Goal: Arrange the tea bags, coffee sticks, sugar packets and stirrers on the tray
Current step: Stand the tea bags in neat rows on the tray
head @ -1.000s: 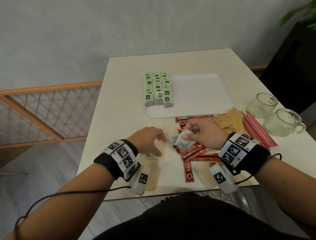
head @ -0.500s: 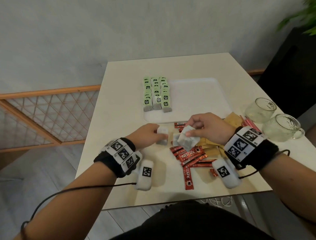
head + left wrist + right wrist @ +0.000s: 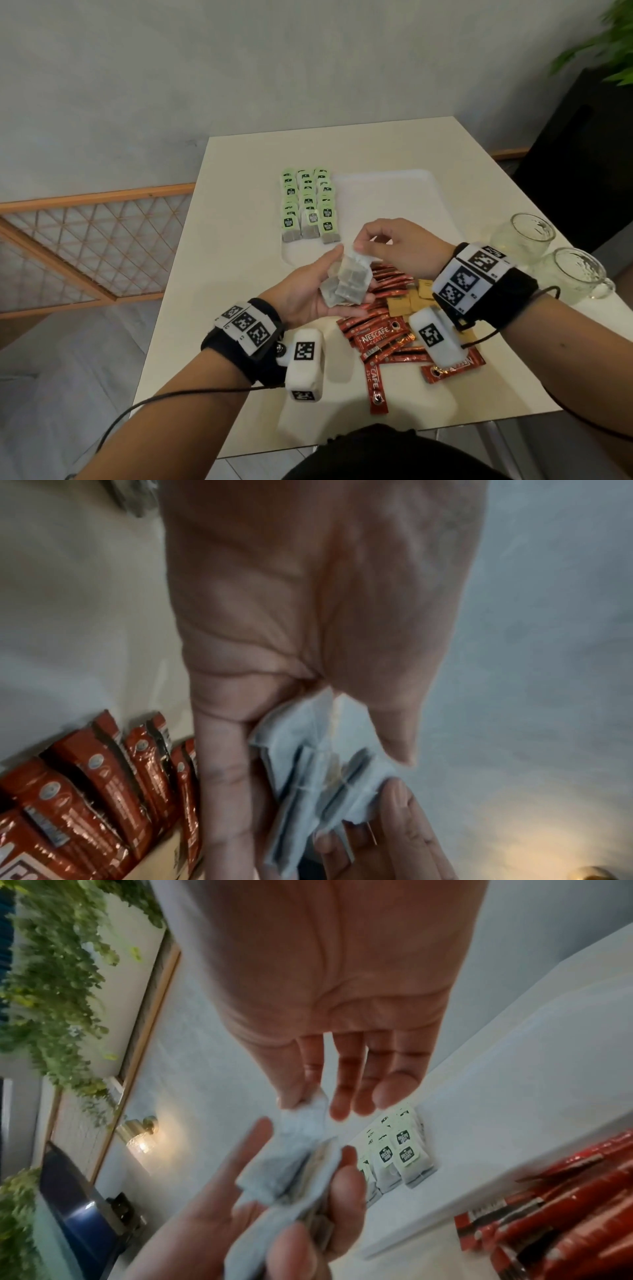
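My left hand (image 3: 327, 274) lies palm up above the table and holds a small bunch of loose white tea bags (image 3: 347, 284) between thumb and fingers. The right hand (image 3: 359, 248) pinches the top corner of one bag in that bunch; the right wrist view shows the same pinch (image 3: 301, 1104) above the bunch (image 3: 291, 1183). Several green-tagged tea bags (image 3: 308, 205) lie in three rows on the left part of the white tray (image 3: 394, 192). Red coffee sticks (image 3: 380, 339) and brown sugar packets (image 3: 407, 301) lie loose on the table under my hands. No stirrers are in view.
Two glass mugs (image 3: 527, 233) (image 3: 579, 277) stand at the table's right edge. The right part of the tray holds nothing. A wooden lattice rail (image 3: 85, 240) runs along the floor on the left. A plant (image 3: 603, 44) stands at the back right.
The left hand picked a tea bag off the table and turned palm up. Both hands rose and met, and the bags now sit gathered in the left hand.
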